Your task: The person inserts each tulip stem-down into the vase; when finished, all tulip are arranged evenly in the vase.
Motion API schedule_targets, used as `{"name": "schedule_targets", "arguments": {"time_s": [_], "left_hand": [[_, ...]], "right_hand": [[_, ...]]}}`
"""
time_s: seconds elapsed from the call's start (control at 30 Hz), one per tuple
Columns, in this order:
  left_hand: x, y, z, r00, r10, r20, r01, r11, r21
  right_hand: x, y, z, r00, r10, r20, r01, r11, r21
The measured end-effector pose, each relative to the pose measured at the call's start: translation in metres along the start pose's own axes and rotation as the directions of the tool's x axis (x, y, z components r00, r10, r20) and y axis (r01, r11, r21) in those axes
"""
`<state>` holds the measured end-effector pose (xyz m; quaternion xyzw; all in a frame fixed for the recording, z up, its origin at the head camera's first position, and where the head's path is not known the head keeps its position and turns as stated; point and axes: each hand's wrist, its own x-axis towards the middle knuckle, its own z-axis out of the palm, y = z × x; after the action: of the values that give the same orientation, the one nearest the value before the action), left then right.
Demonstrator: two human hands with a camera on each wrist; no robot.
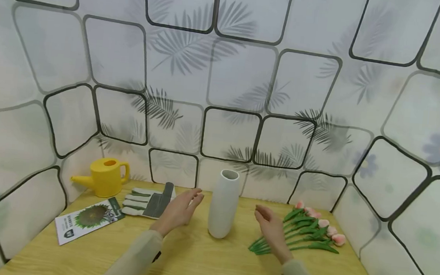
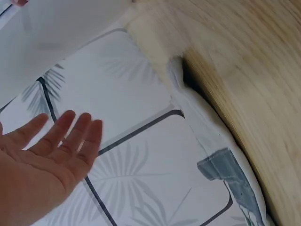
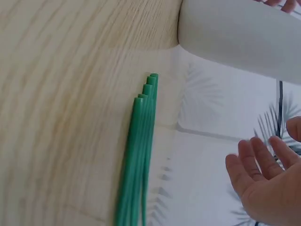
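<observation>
A tall white vase (image 1: 223, 205) stands upright on the wooden table between the two hands. To its left, the left hand (image 1: 180, 208) is held apart from it, fingers extended and holding nothing; the left wrist view shows the same hand (image 2: 51, 160) with its fingers spread. On the other side, the right hand (image 1: 271, 229) hovers with loosely bent fingers, also holding nothing. Pink tulips (image 1: 310, 232) with green stems lie beside the right hand, and their stem ends (image 3: 141, 122) show in the right wrist view. Grey and white gloves (image 1: 147, 202) lie beyond the left hand.
At the back left stands a yellow watering can (image 1: 107, 180). A packet with a sunflower picture (image 1: 89, 220) lies in front of it. Patterned wall covering (image 1: 241, 78) rises behind and along both sides of the table (image 1: 208, 267).
</observation>
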<state>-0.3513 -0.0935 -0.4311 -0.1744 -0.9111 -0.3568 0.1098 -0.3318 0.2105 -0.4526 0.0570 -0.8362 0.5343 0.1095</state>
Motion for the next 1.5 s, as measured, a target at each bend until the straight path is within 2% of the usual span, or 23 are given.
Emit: {"name": "schedule_targets", "arguments": {"time_s": [0.13,0.23,0.4,0.57,0.73,0.83,1.0,1.27,1.33,1.5], "left_hand": [[0.004,0.004,0.002,0.996,0.084,-0.041,-0.089,0.987,-0.131],[0.007,0.01,0.004,0.995,0.097,-0.035,-0.102,0.977,-0.186],[0.012,0.019,0.007,0.995,0.1,-0.007,-0.1,0.972,-0.213],[0.017,0.026,0.01,0.997,0.081,-0.016,-0.083,0.96,-0.267],[0.02,0.032,0.013,0.997,0.059,-0.059,-0.075,0.937,-0.342],[0.022,0.035,0.015,0.996,0.052,-0.073,-0.076,0.924,-0.375],[0.027,0.04,0.016,0.993,0.071,-0.097,-0.105,0.907,-0.407],[0.034,0.045,0.022,0.976,0.155,-0.152,-0.2,0.912,-0.358],[0.035,0.046,0.024,0.974,0.167,-0.156,-0.213,0.906,-0.364],[0.037,0.047,0.024,0.975,0.169,-0.146,-0.214,0.899,-0.383]], "right_hand": [[-0.002,0.004,-0.011,0.997,0.075,0.033,-0.08,0.98,0.185],[-0.004,0.01,-0.021,0.984,0.143,0.109,-0.167,0.952,0.255],[-0.004,0.026,-0.04,0.942,0.204,0.267,-0.273,0.927,0.256],[-0.009,0.034,-0.059,0.915,0.206,0.347,-0.3,0.922,0.243],[-0.016,0.04,-0.077,0.89,0.188,0.415,-0.296,0.931,0.213],[-0.019,0.048,-0.088,0.886,0.191,0.424,-0.294,0.936,0.193],[-0.022,0.062,-0.102,0.895,0.204,0.397,-0.288,0.943,0.164],[-0.029,0.08,-0.12,0.909,0.252,0.331,-0.315,0.937,0.152],[-0.029,0.083,-0.124,0.911,0.262,0.317,-0.316,0.94,0.131],[-0.027,0.088,-0.133,0.901,0.28,0.331,-0.317,0.946,0.062]]}}
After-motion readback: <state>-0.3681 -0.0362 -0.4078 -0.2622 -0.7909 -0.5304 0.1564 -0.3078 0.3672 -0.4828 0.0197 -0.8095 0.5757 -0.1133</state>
